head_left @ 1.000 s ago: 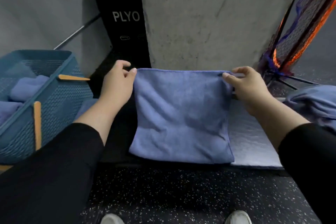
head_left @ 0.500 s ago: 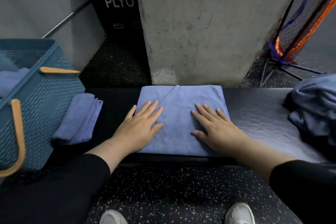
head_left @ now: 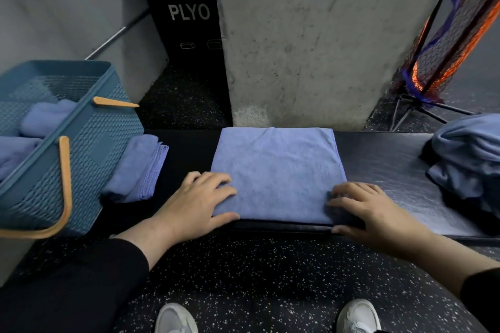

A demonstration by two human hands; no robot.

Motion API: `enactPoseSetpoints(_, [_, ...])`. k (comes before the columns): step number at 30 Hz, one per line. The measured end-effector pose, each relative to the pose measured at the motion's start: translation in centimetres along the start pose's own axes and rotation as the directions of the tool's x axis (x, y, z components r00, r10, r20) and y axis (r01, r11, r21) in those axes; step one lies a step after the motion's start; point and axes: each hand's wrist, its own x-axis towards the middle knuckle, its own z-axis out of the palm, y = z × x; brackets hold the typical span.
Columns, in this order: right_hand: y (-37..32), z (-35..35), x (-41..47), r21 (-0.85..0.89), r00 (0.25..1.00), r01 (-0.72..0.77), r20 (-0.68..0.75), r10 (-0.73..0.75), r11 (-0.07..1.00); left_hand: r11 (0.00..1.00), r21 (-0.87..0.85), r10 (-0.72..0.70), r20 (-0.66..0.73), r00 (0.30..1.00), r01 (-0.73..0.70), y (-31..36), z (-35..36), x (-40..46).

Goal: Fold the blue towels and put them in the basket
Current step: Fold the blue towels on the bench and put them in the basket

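A blue towel, folded into a flat rectangle, lies on the black bench in front of me. My left hand grips its near left corner, fingers curled on top and thumb along the near edge. At the near right corner, my right hand grips with its fingers curled on the towel and its thumb at the bench's front edge. The blue basket with tan handles stands at the left and holds folded blue towels.
Another folded blue towel lies on the bench beside the basket. A heap of unfolded blue towels sits at the right end. A concrete pillar and a black PLYO box stand behind the bench.
The towel was held up by its top corners, then laid folded on the bench. Both hands have slid from flat on its middle back to its near corners and curled.
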Motion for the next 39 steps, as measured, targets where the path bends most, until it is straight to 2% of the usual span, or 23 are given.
enactPoseSetpoints(5, [0.8,-0.2,0.1,-0.015,0.997,0.048,-0.059,-0.049,0.999,0.999,0.024,0.021,0.044,0.999,-0.022,-0.4,-0.6,-0.8])
enactPoseSetpoints(7, [0.4,-0.3,0.5,0.029,0.996,-0.023,-0.091,0.025,0.999,1.000,0.022,0.021,0.040,0.999,-0.022,-0.4,-0.7,-0.9])
enactPoseSetpoints(9, [0.0,-0.6,0.8,0.113,0.980,-0.154,-0.106,0.166,0.982,0.999,0.027,0.025,0.031,0.999,-0.026,-0.2,-0.8,-1.0])
enactPoseSetpoints(11, [-0.2,-1.3,1.0,0.182,0.961,-0.258,-0.054,0.272,0.949,0.999,0.033,0.012,0.047,0.999,-0.013,0.0,-1.0,-1.1])
enactPoseSetpoints(15, [-0.7,-2.5,0.8,0.198,0.944,-0.327,0.028,0.328,0.924,0.999,0.036,-0.019,0.006,1.000,0.019,0.6,-0.9,-1.3])
enactPoseSetpoints(19, [-1.0,-3.5,0.9,0.181,0.922,-0.384,0.131,0.365,0.905,0.975,-0.147,-0.172,-0.043,0.984,0.164,0.7,-1.6,-1.3])
enactPoseSetpoints(22, [-0.9,-5.2,0.9,0.180,0.892,-0.425,0.252,0.376,0.887,0.886,-0.386,-0.269,0.021,0.963,0.256,1.1,-3.6,-2.0])
enactPoseSetpoints(24, [-1.2,-6.7,0.6,0.207,0.885,-0.428,0.290,0.363,0.880,0.801,-0.510,-0.303,0.107,0.947,0.314,1.4,-4.8,-2.6])
enactPoseSetpoints(26, [-1.4,-7.9,0.2,0.287,0.885,-0.442,0.295,0.360,0.850,0.722,-0.616,-0.300,0.132,0.945,0.316,1.7,-5.8,-3.1])
enactPoseSetpoints(29, [-1.5,-8.5,-0.4,0.495,0.875,-0.485,0.283,0.393,0.721,0.627,-0.713,-0.316,0.134,0.939,0.312,1.6,-6.3,-3.6])
enactPoseSetpoints(32, [-1.7,-8.1,-0.4,0.648,0.849,-0.519,0.315,0.424,0.558,0.497,-0.781,-0.355,0.216,0.910,0.379,1.5,-6.0,-3.9])
enactPoseSetpoints(35, [-1.9,-7.6,0.6,0.708,0.825,-0.508,0.237,0.513,0.491,0.420,-0.805,-0.433,0.228,0.872,0.419,1.5,-5.7,-3.2])
enactPoseSetpoints(39, [-1.7,-7.3,3.8,0.768,0.769,-0.459,0.090,0.633,0.447,0.351,-0.842,-0.565,0.159,0.810,0.410,0.8,-5.8,-0.4])
